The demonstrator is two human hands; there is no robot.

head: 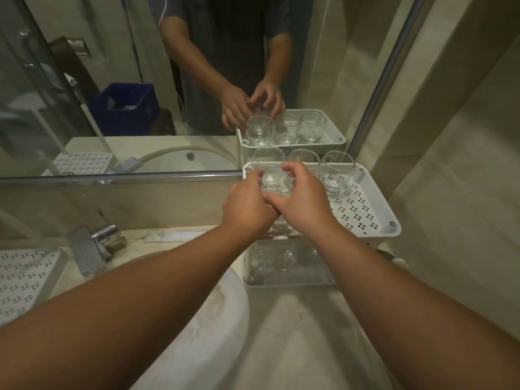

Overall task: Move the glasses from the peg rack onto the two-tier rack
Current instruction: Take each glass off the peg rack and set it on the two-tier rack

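1. Both hands meet over the top tier of the white two-tier rack (pixel 365 218), which stands on the stone worktop (pixel 298 333) against the mirror (pixel 112 80).
2. The left hand (pixel 247 205) and the right hand (pixel 302 201) cup one clear glass (pixel 272 180) between them; the fingers of each curl round its sides, left from the left, right from the right and over the far rim.
3. That glass sits upright at the back left of the top tier, its rim and base showing in the gap between the two sets of fingers (whether its base rests on the perforated tray cannot be told).
4. A second glass (pixel 334 175) stands upright at the back right of the same tier, just beside the right hand and apart from it; a third rim shows between the two, partly hidden by the right fingers.
5. The lower tier holds more glasses (pixel 284 258), seen dimly through the rack's side.
6. Left of the rack lie the white basin (pixel 197 319) and the chrome tap (pixel 92 246); a perforated white tray (pixel 25 274) sits at the far left edge.
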